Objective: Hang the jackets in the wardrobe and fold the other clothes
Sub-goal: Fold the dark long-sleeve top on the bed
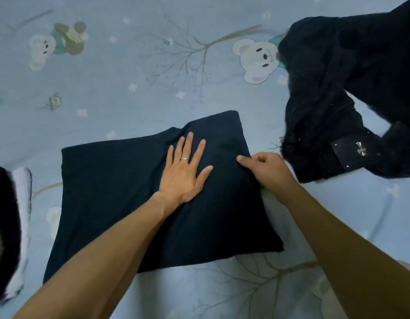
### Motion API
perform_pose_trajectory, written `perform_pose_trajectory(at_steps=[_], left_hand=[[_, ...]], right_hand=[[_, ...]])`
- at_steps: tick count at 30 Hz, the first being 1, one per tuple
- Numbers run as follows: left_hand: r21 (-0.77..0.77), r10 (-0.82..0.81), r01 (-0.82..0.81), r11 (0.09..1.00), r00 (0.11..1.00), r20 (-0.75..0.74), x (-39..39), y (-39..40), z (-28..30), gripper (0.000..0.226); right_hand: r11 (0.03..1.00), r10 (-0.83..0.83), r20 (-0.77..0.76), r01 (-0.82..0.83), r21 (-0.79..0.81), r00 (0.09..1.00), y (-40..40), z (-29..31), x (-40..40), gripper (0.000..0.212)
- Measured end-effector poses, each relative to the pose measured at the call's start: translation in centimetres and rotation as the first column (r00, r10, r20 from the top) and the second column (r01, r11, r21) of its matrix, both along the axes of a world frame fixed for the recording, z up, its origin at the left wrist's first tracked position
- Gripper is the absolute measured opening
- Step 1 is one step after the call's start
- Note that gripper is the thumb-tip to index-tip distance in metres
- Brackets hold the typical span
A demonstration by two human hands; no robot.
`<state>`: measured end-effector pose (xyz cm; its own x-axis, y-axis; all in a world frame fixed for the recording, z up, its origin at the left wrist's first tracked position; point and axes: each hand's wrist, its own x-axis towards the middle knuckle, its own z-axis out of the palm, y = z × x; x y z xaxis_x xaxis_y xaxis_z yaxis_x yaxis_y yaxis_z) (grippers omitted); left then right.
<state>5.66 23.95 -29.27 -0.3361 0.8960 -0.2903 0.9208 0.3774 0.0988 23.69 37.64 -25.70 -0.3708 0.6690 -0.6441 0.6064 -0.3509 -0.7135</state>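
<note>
Dark navy garment (pixel 121 192), folded into a rough rectangle, lies flat on the bedsheet (pixel 130 93) right below the person, its far right corner folded over into a narrower flap. Left hand (pixel 184 171) rests palm-down on the middle of the cloth, fingers straight and spread, a thin ring (pixel 184 158) on one finger; it has hold of nothing and only presses the fabric. Right hand (pixel 266 168) sits at the garment's right edge with its fingers curled under and the thumb stretched toward the cloth; it seems to pinch that edge, though the fingertips are tucked out of sight. Both forearms are bare. Just beyond the right hand a second dark garment (pixel 342 88) lies crumpled in a heap, a small silver cross emblem (pixel 361 148) on a black patch near its lower end. At the left border sits a pile of black and white fabric (pixel 13 226). Pale blue bedsheet carries printed white bears and bare branches.
</note>
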Motion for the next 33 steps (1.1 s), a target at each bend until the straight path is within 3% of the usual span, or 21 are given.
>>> perform_pose_trajectory(at_steps=[3, 5, 8, 10, 12, 14, 19, 23, 25, 29, 31, 33], left_hand=[[-0.055, 0.083, -0.086, 0.995, 0.996, -0.045, 1.1, 0.3, -0.2, 0.071], [-0.051, 0.139, -0.138, 0.989, 0.990, 0.005, 3.1, -0.3, 0.9, 0.072], [-0.027, 0.155, -0.153, 0.988, 0.981, 0.119, 6.4, -2.9, 2.6, 0.071], [-0.036, 0.159, -0.155, 0.987, 0.974, 0.164, 9.0, -5.6, 3.8, 0.069], [-0.053, 0.165, -0.158, 0.986, 0.971, 0.173, 10.8, -7.6, 4.0, 0.069], [-0.042, 0.198, -0.193, 0.980, 0.967, 0.160, 11.8, -8.1, 3.6, 0.069], [-0.001, 0.286, -0.287, 0.958, 0.955, 0.080, 13.4, -7.6, 1.9, 0.067], [-0.019, 0.248, -0.247, 0.969, 0.964, 0.098, 13.2, -8.3, 1.9, 0.069], [-0.029, 0.182, -0.180, 0.983, 0.968, 0.171, 12.6, -9.2, 2.5, 0.067], [0.021, 0.110, -0.120, 0.993, 0.959, 0.261, 11.7, -12.7, 4.8, 0.061], [0.064, 0.132, -0.151, 0.986, 0.963, 0.234, 11.0, -15.1, 5.5, 0.059], [0.088, 0.195, -0.215, 0.973, 0.962, 0.193, 10.1, -17.6, 5.6, 0.063]], right_hand=[[0.991, 0.040, -0.071, -0.049, -0.126, 0.997, -2.1, 0.8, 3.1, 0.035], [0.997, 0.012, -0.059, -0.017, -0.080, 0.998, -3.2, 1.9, 4.6, 0.025], [0.998, -0.067, -0.066, 0.067, 0.002, 0.996, -4.6, 2.7, 6.1, 0.043], [0.992, 0.004, -0.132, -0.020, -0.127, 0.991, -5.8, 3.4, 7.7, 0.039], [0.954, 0.185, -0.113, -0.206, -0.217, 0.976, -6.5, 3.1, 9.1, 0.015], [0.952, 0.274, -0.016, -0.274, -0.138, 0.962, -6.8, 2.4, 10.4, 0.013], [0.996, -0.027, 0.110, 0.018, 0.084, 0.994, -9.0, 0.2, 12.5, 0.037], [0.970, -0.015, 0.272, -0.052, 0.238, 0.962, -10.5, 0.8, 12.4, 0.024], [0.917, 0.032, 0.312, -0.152, 0.368, 0.949, -11.3, 1.9, 12.3, 0.021], [0.712, 0.178, 0.346, -0.363, 0.601, 0.921, -13.6, 4.6, 10.6, 0.028], [0.610, 0.330, 0.360, -0.488, 0.624, 0.873, -15.1, 5.1, 8.9, 0.038], [0.501, 0.478, 0.427, -0.638, 0.585, 0.767, -16.9, 4.4, 7.5, 0.058]])
